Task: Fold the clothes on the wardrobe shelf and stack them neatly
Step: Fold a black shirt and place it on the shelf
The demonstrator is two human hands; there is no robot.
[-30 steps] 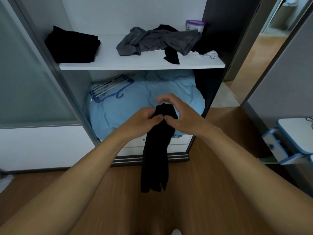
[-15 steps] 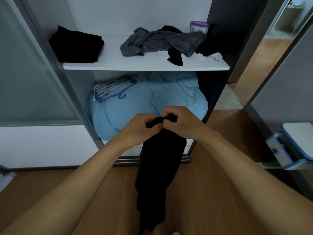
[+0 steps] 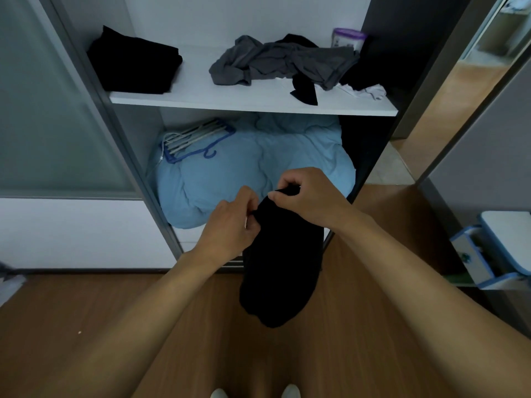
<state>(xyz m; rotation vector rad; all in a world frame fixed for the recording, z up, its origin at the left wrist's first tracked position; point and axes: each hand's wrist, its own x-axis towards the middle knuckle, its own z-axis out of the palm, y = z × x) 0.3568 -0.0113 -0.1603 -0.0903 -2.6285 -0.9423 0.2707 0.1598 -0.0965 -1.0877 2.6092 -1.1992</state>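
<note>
A black garment (image 3: 280,262) hangs in front of the wardrobe, below shelf height. My left hand (image 3: 230,225) pinches its upper left edge and my right hand (image 3: 310,196) pinches its top edge a little higher. On the white shelf (image 3: 201,96) a folded black stack (image 3: 135,63) sits at the left. A crumpled grey garment (image 3: 275,63) lies in the middle with a black piece (image 3: 304,89) hanging near the shelf edge. A small white cloth (image 3: 370,91) lies at the right.
A purple-lidded container (image 3: 347,38) stands at the back right of the shelf. Below the shelf a light blue duvet (image 3: 253,162) carries a bundle of hangers (image 3: 195,139). A frosted sliding door (image 3: 51,110) covers the left. A small blue and white drawer unit (image 3: 488,254) stands at right on the wooden floor.
My hands have drawn slightly apart along the top of the black garment, the right one rising. The cloth now hangs wider and shorter than before.
</note>
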